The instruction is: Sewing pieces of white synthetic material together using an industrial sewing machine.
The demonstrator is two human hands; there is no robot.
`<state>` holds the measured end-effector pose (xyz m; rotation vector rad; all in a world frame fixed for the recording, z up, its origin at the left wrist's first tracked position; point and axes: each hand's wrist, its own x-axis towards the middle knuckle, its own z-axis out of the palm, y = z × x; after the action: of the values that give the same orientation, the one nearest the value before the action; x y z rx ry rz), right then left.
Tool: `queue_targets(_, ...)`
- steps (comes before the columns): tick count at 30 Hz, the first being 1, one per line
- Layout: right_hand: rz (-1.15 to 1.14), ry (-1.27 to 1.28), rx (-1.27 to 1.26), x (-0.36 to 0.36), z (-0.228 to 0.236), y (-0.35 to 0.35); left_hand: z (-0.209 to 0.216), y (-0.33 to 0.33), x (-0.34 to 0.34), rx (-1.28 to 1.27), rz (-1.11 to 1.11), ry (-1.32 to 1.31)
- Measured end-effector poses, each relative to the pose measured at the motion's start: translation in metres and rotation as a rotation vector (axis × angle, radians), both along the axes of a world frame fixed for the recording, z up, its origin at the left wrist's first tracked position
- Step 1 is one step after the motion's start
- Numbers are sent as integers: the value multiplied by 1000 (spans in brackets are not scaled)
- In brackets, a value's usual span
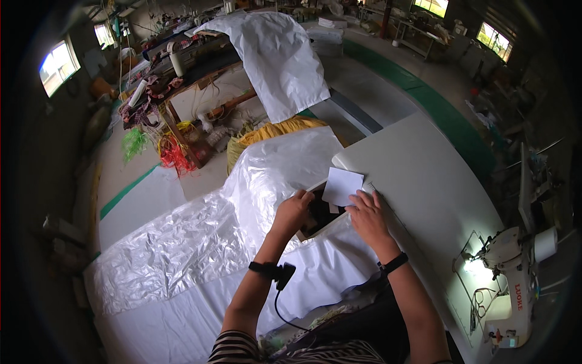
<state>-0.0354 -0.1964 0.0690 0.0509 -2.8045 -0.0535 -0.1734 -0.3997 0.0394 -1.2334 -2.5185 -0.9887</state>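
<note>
Just right of the middle is an open, dark-lined drawer (315, 223) with a light rim, set at the work table's edge. My left hand (292, 212) is closed at its left side, fingers curled at the rim. Over its far right corner tilts a small white rectangular sheet or pad of paper (343, 185). My right hand (370, 215) grips the paper by its near right corner; the thumb is partly hidden. Something pale lies inside the dark drawer, too small to name. Shiny white plastic sheeting (182, 242) spreads left of my left hand.
At right stands a white sewing machine (512, 282) with its lamp lit, on the pale tabletop (424, 176). More white sheeting (279, 60) drapes over a rack ahead. Yellow cloth (279, 128), red strands (176, 159) and green strands (134, 142) lie beyond the table.
</note>
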Motion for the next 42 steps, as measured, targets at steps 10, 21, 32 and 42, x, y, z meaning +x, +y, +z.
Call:
queue_targets(10, 53, 5, -176, -10, -8, -8, -5, -1, 25, -288, 104, 170)
queue_targets(21, 38, -170, -147, -14, -23, -29, -1, -30, 34, -240, 212, 219)
queue_targets(32, 106, 67, -296, -20, -5, -23, -4, -4, 34, -4, 367, 244)
queue_targets(42, -103, -58, -555, -37, 1, -37, -14, 34, 108, -146, 220, 71)
